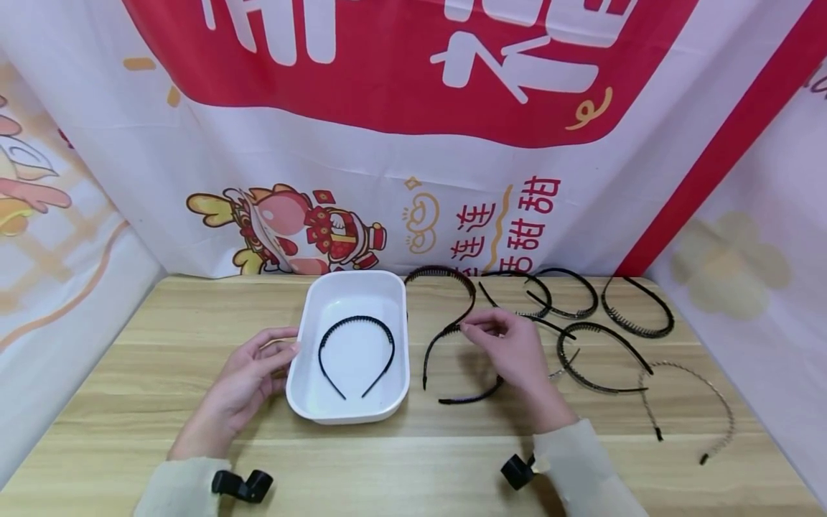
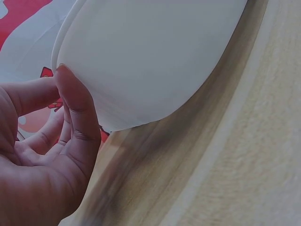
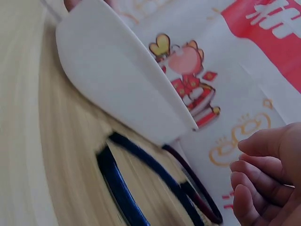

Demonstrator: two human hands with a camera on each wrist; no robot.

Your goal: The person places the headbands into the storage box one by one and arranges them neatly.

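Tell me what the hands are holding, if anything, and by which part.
The left hand holds the white tub by its left rim. Whether the right hand grips the black headband at its fingertips cannot be told.

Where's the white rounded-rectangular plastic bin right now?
Head view, left of centre: the bin sits on the pale wood-grain table, its left side held by the person's left hand, with dark, arched, toothed headbands just to its right.
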